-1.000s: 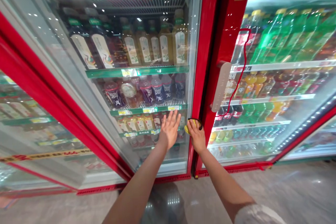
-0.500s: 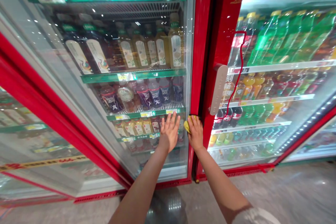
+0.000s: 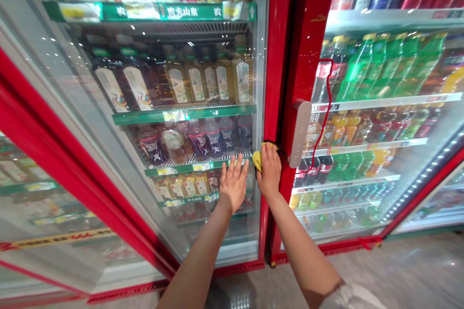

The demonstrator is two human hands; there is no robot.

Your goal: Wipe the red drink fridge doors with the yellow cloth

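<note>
My left hand [image 3: 234,184] is spread flat with its fingers apart, at the glass door [image 3: 203,152] of a drinks fridge, in front of the lower shelves. Whether the palm presses on the glass I cannot tell. Beside it, my right hand [image 3: 270,170] holds a yellow cloth [image 3: 257,160] against the red door frame [image 3: 274,72]. Part of the cloth pokes out left of the fingers, and a dark edge shows above them. The rest lies hidden under the hand.
Close on the right is a light door handle [image 3: 300,134] on the neighbouring red fridge, with a red cord [image 3: 329,91] near it. Green bottles [image 3: 357,70] fill its shelves. Dark bottles [image 3: 136,77] stand behind the left glass. Below runs a grey floor [image 3: 409,270].
My right hand has slid a little higher along the red frame with the yellow cloth. My left hand sits slightly higher against the shelves, still spread. The camera view has tilted up a bit.
</note>
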